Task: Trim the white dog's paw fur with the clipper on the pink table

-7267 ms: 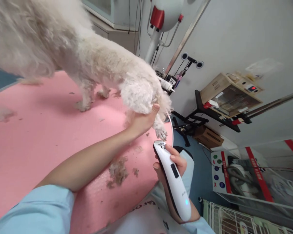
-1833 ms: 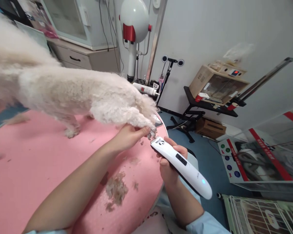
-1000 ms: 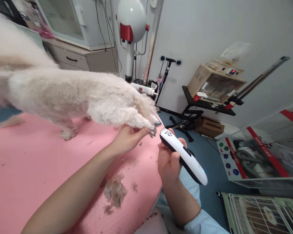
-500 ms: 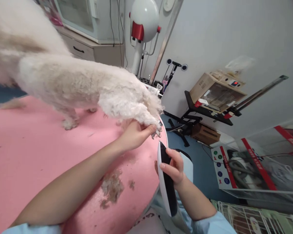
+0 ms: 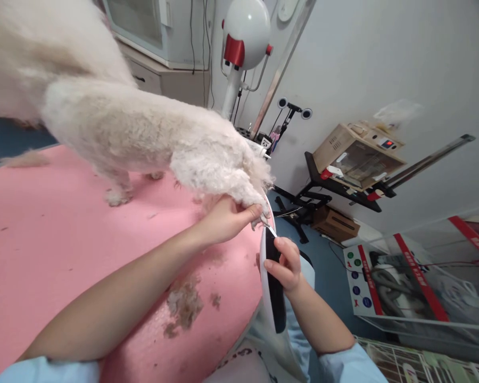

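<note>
Noting the white dog [image 5: 135, 133] standing on the pink table [image 5: 43, 229] at left, we are seeing cut fur [image 5: 183, 306] lying near the table's near edge. Our left hand [image 5: 223, 221] is clenching around the paw [image 5: 257, 205] at the table's right edge. Just right, our right hand [image 5: 286, 267] is grasping the clipper [image 5: 274, 298], its tip pointing up just under the paw.

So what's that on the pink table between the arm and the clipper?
Clumps of cut fur lie on the table there, between the left arm and the clipper in the right hand, as the head view shows.
</note>
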`<state>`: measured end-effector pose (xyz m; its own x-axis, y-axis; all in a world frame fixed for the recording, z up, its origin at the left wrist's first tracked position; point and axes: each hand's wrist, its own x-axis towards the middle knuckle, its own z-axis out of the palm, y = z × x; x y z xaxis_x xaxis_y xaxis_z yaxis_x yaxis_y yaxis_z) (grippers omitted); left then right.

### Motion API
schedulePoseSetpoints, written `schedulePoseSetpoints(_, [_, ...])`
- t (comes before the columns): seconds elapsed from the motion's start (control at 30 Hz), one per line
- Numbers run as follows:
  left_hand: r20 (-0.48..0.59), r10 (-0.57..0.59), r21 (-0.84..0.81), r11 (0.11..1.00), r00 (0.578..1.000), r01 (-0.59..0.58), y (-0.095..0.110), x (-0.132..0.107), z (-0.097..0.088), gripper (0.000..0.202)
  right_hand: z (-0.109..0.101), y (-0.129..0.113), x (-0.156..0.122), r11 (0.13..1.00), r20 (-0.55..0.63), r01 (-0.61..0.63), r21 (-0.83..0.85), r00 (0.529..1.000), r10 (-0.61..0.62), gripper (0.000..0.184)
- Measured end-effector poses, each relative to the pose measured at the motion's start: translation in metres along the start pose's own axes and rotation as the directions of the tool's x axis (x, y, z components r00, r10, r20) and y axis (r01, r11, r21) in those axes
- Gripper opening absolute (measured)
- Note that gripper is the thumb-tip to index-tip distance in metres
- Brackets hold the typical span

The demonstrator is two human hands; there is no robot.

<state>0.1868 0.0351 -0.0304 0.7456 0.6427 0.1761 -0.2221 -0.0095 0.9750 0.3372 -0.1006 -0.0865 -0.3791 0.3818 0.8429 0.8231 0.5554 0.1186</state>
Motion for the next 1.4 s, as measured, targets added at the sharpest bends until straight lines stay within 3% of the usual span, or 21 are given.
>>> schedulePoseSetpoints(0.1, [0.013, 0.001, -0.004, 1.0, 1.0, -0.001, 0.0, 0.001, 0.0, 0.022, -0.001, 0.0, -0.007, 0.998, 0.016, -0.032, 0.05, 0.999, 0.031, 0.019])
schedulePoseSetpoints(0.27, [0.016, -0.002, -0.002, 1.0, 1.0, 0.002, 0.001, 0.0, 0.001, 0.023, 0.004, -0.002, -0.015, 0.997, -0.093, -0.075, 0.013, 0.993, 0.076, 0.026])
schedulePoseSetpoints(0.43, [0.026, -0.026, 0.098, 0.995, 0.999, 0.024, 0.002, -0.001, -0.002, 0.027, 0.006, 0.0, -0.008, 0.996, -0.048, -0.067, 0.062, 0.996, 0.07, 0.031])
schedulePoseSetpoints(0.63, [0.061, -0.034, 0.223, 0.975, 0.998, 0.02, 0.003, 0.0, -0.009, 0.025, -0.008, -0.002, 0.008, 0.901, 0.089, -0.296, 0.318, 0.955, 0.282, 0.053])
schedulePoseSetpoints(0.73, [0.071, -0.043, 0.257, 0.966, 0.997, 0.024, 0.002, 0.001, -0.011, 0.027, -0.012, -0.008, 0.014, 0.822, 0.113, -0.366, 0.437, 0.929, 0.353, 0.048])
schedulePoseSetpoints(0.83, [0.047, -0.036, 0.266, 0.964, 0.998, 0.023, 0.002, 0.0, -0.011, 0.03, -0.009, -0.018, 0.015, 0.596, 0.132, -0.484, 0.641, 0.834, 0.535, 0.045])
schedulePoseSetpoints(0.93, [0.051, -0.008, 0.22, 0.975, 0.999, -0.003, 0.002, -0.001, -0.01, 0.029, 0.0, -0.026, 0.013, 0.375, 0.007, -0.495, 0.784, 0.611, 0.792, 0.049])
schedulePoseSetpoints(1.0, [0.08, 0.007, 0.178, 0.984, 0.997, -0.021, 0.002, -0.001, -0.008, 0.029, 0.007, -0.029, 0.011, 0.303, -0.043, -0.478, 0.825, 0.481, 0.875, 0.047])
schedulePoseSetpoints(1.1, [0.106, 0.007, 0.116, 0.993, 0.994, -0.02, 0.0, -0.002, -0.005, 0.029, 0.017, -0.032, 0.01, 0.234, -0.05, -0.476, 0.848, 0.368, 0.929, 0.034])
schedulePoseSetpoints(1.17, [0.083, -0.014, 0.095, 0.995, 0.996, 0.007, -0.002, -0.003, -0.004, 0.029, 0.023, -0.034, 0.01, 0.2, -0.038, -0.483, 0.852, 0.325, 0.945, 0.029])
schedulePoseSetpoints(1.23, [0.052, -0.039, 0.097, 0.995, 0.998, 0.034, -0.003, -0.004, -0.004, 0.029, 0.028, -0.037, 0.01, 0.196, -0.034, -0.5, 0.843, 0.315, 0.948, 0.028])
schedulePoseSetpoints(1.4, [0.082, -0.016, 0.083, 0.996, 0.996, 0.009, 0.0, -0.005, -0.004, 0.027, 0.034, -0.041, 0.01, 0.362, -0.184, -0.49, 0.793, 0.374, 0.909, 0.029])
